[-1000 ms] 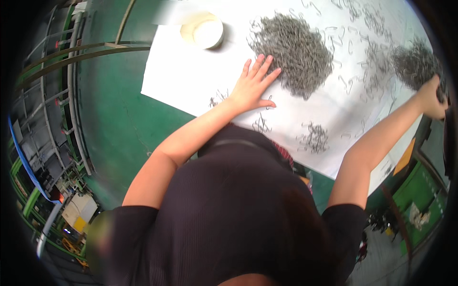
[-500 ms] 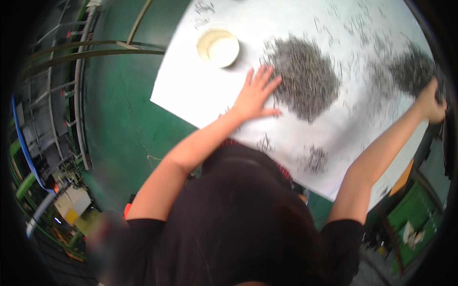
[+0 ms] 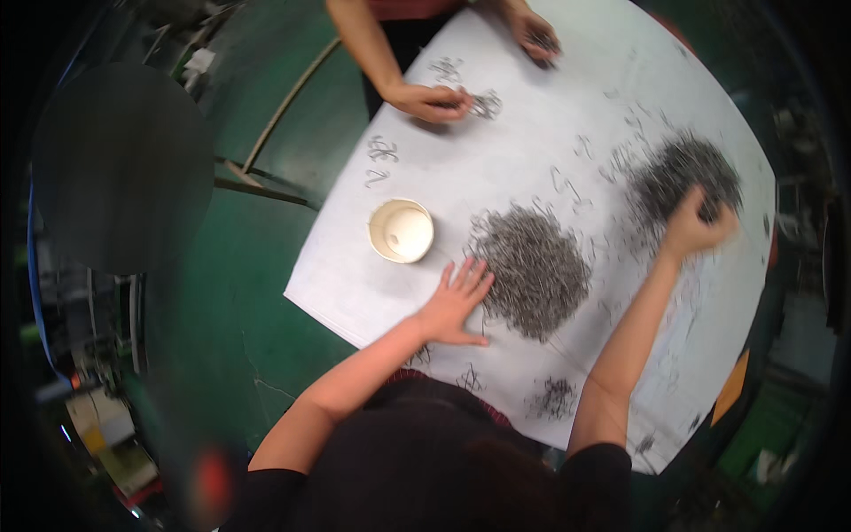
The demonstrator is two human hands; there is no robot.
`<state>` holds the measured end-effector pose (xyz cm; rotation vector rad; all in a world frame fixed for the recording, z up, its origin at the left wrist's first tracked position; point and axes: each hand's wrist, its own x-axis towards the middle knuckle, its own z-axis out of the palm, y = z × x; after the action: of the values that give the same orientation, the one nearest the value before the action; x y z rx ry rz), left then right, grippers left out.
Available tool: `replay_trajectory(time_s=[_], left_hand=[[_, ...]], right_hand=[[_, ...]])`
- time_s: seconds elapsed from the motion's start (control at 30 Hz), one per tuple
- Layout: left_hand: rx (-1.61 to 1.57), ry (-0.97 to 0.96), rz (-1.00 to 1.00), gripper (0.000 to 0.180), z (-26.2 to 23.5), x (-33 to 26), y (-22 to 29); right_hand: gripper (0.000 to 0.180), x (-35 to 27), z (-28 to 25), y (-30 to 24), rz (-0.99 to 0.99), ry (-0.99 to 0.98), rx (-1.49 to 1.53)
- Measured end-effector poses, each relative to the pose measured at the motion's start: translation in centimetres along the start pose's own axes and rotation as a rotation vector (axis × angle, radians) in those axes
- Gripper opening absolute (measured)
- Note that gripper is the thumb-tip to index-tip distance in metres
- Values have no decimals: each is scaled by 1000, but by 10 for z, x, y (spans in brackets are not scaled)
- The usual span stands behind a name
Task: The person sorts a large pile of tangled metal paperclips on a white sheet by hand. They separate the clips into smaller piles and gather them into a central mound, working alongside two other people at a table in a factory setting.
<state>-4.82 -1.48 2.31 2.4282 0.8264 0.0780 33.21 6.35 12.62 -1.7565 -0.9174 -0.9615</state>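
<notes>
On the white tabletop, a large grey heap of small bent wire pieces point(image 3: 532, 275) lies in front of me. My left hand point(image 3: 454, 306) rests flat at its left edge, fingers spread, holding nothing. To the right is a second, darker heap of similar pieces point(image 3: 678, 173). At its near side is my right hand point(image 3: 700, 229), fingers curled round some dark pieces; their exact shape is blurred. A cream round tub point(image 3: 402, 230) stands left of the grey heap, its inside pale with a small spot at the bottom.
Across the table, a co-worker's hand point(image 3: 434, 102) is beside a small cluster of wire pieces point(image 3: 485, 105); their other hand point(image 3: 538, 40) holds dark pieces. Small clusters point(image 3: 551, 399) lie along my near edge. A bent metal bar point(image 3: 288, 111) stands beyond the left edge, over green floor.
The view has shifted, so the table sits lower and a co-worker's hands now show at the far side. My right hand has moved slightly left along the dark heap. My left hand stays beside the grey heap.
</notes>
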Motion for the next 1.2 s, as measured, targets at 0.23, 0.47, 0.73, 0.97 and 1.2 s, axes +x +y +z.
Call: replay_trajectory(time_s=[0.23,0.47,0.73,0.97,1.2], left_hand=[[-55,-264,16,114,-7,-16,9],[-122,-341,60,114,-1,-10,5],[-354,-406,53,118,-14,-2,-17],[-413,-378,-4,117,-18,-9,0],[-792,-353,-15,104,-26,-5,-19]], right_hand=[[31,-13,-13,-17,-117,17,85],[33,-13,-9,-22,5,70,264],[34,-23,18,-39,216,60,153],[34,0,-14,-31,189,257,209],[29,30,-82,10,717,442,479]])
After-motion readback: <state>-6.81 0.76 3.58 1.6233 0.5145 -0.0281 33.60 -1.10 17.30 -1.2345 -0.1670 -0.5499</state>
